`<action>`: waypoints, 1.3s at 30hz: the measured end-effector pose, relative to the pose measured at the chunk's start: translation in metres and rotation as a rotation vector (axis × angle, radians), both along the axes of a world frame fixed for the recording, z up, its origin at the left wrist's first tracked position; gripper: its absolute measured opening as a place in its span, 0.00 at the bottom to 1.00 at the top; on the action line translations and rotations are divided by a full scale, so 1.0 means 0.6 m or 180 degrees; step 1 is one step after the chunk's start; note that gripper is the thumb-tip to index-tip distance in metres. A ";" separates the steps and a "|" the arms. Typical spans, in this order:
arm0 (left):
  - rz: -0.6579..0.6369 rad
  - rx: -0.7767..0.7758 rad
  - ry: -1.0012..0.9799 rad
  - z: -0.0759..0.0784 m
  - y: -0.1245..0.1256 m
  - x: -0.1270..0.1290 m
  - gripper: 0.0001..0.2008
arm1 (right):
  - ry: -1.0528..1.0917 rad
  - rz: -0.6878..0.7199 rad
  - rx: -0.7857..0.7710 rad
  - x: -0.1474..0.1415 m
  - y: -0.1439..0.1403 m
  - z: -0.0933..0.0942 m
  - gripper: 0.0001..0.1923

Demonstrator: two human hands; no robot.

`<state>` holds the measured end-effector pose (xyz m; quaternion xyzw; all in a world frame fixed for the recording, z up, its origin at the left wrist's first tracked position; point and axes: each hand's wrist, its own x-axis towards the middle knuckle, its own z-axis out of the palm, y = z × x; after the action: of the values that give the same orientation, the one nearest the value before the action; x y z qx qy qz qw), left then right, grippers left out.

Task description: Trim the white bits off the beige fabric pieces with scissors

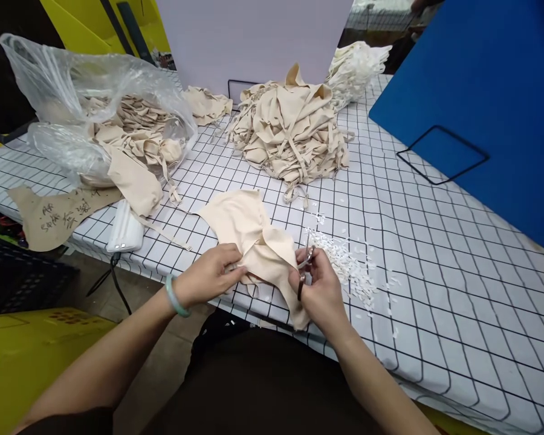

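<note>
A beige cloth garment piece (236, 214) lies partly folded near the front edge of the table. My left hand (211, 275), with a pale green bangle at its wrist, has its thumb and fingers closed on the near left edge of this cloth. In my right hand (321, 296) is a small pair of scissors (307, 258), with fingers around the dark handles and the blades pointing away from me. That hand also touches the right side of the cloth. Just beyond it is a scatter of small white clippings (349, 266).
A heap of beige garment pieces (294, 127) stands mid-table. At left are an open plastic bag (113, 78) of similar pieces, a marked brown pattern piece (57, 214) and a white corded device (126, 226). A blue panel (480, 90) rises at right, a pale panel (254, 42) behind.
</note>
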<state>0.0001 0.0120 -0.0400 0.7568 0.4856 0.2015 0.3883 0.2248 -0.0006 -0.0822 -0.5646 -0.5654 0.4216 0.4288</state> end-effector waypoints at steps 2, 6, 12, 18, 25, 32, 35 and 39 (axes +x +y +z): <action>0.0056 -0.0709 -0.0823 0.020 -0.007 0.006 0.15 | 0.0082 0.0307 0.0350 -0.015 -0.003 0.007 0.16; 0.0305 -0.1753 -0.1783 0.045 -0.018 0.016 0.15 | 0.0398 0.0931 0.0370 -0.047 -0.006 0.010 0.16; 0.0466 -0.2037 -0.2254 0.055 -0.027 0.016 0.15 | 0.1075 0.0689 0.0261 -0.045 0.006 0.014 0.10; 0.0325 -0.1674 -0.1880 0.070 -0.024 0.025 0.18 | 0.1291 0.1343 0.0004 -0.046 0.009 0.028 0.15; 0.0192 0.0144 -0.1009 0.083 -0.028 0.031 0.13 | 0.2024 0.0948 -0.0435 -0.064 0.016 0.012 0.16; 0.0519 0.0098 -0.2245 0.017 -0.027 0.082 0.15 | 0.1452 0.1121 -0.0657 -0.056 -0.006 0.028 0.16; 0.0706 0.0370 -0.2154 0.003 -0.033 0.098 0.15 | 0.0332 0.0874 -0.0099 -0.014 -0.013 0.039 0.14; 0.0487 0.0602 -0.1910 -0.003 -0.040 0.114 0.15 | -0.1090 0.0493 0.0789 0.036 -0.024 0.052 0.17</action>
<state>0.0683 -0.0120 -0.0418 0.6577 0.3840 0.4885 0.4258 0.2463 -0.0149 -0.0509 -0.5258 -0.7190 0.2785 0.3590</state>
